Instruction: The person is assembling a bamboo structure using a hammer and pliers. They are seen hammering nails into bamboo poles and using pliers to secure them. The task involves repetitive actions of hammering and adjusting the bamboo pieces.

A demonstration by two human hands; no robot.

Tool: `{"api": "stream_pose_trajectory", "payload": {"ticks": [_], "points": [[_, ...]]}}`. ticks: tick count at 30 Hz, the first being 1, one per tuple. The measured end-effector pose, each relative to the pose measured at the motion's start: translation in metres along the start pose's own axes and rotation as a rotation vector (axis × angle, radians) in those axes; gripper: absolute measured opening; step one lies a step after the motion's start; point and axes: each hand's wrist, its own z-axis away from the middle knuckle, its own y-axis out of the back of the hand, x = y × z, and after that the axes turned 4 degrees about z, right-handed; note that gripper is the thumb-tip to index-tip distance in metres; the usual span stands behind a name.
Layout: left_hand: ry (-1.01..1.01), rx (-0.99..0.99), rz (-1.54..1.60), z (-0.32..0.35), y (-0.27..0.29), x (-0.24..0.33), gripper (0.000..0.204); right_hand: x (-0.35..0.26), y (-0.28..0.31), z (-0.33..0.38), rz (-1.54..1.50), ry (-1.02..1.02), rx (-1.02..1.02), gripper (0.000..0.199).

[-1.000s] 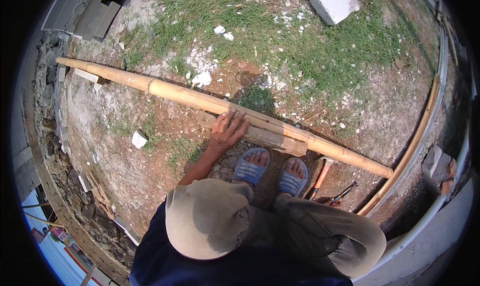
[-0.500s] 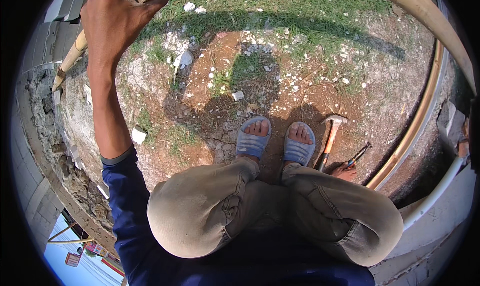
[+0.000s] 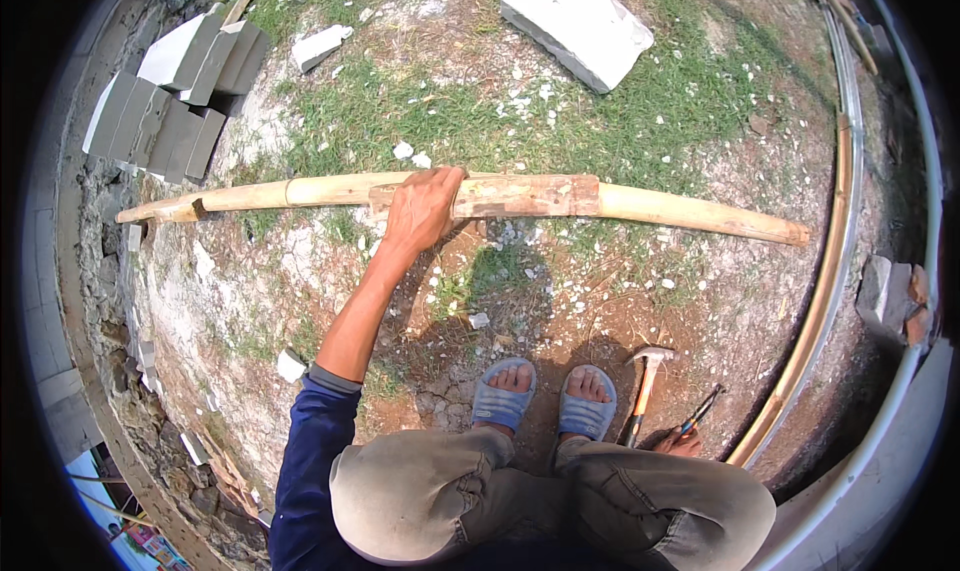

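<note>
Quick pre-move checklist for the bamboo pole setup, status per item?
1. Left hand on the bamboo pole: ok, palm lies over it near the middle.
2. Wooden splint seated along the pole: ok, lies flush beside the hand.
3. Pole supported: ok, rests on the ground full length.
4. Hammer within reach: ok, lies beside the right foot.
5. Right hand grip: cannot tell, mostly hidden behind the knee, near a small tool.
6. Feet clear of pole: ok.

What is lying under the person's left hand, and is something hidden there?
The left hand rests on a long bamboo pole, at a flat wooden piece fixed along it. The palm covers that stretch, so the surface beneath cannot be seen.
</note>
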Motion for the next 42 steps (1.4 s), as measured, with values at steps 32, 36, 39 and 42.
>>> {"api": "stream_pose_trajectory", "payload": {"ticks": [32, 36, 39, 42], "points": [[-0.017, -0.51, 0.035, -0.061, 0.032, 0.0, 0.069, -0.116, -0.047, -0.099, 0.023, 0.003, 0.343, 0.039], [0.011, -0.556, 0.047, -0.05, 0.034, -0.012, 0.071, -0.306, 0.019, -0.176, -0.5, 0.62, 0.365, 0.033], [0.031, -0.587, 0.053, -0.058, 0.031, -0.005, 0.073, -0.487, 0.057, -0.245, -0.554, 0.994, 0.338, 0.031], [-0.037, -0.48, 0.06, -0.052, 0.026, -0.005, 0.075, -0.656, 0.058, -0.293, -0.5, 1.268, 0.277, 0.036]]}}
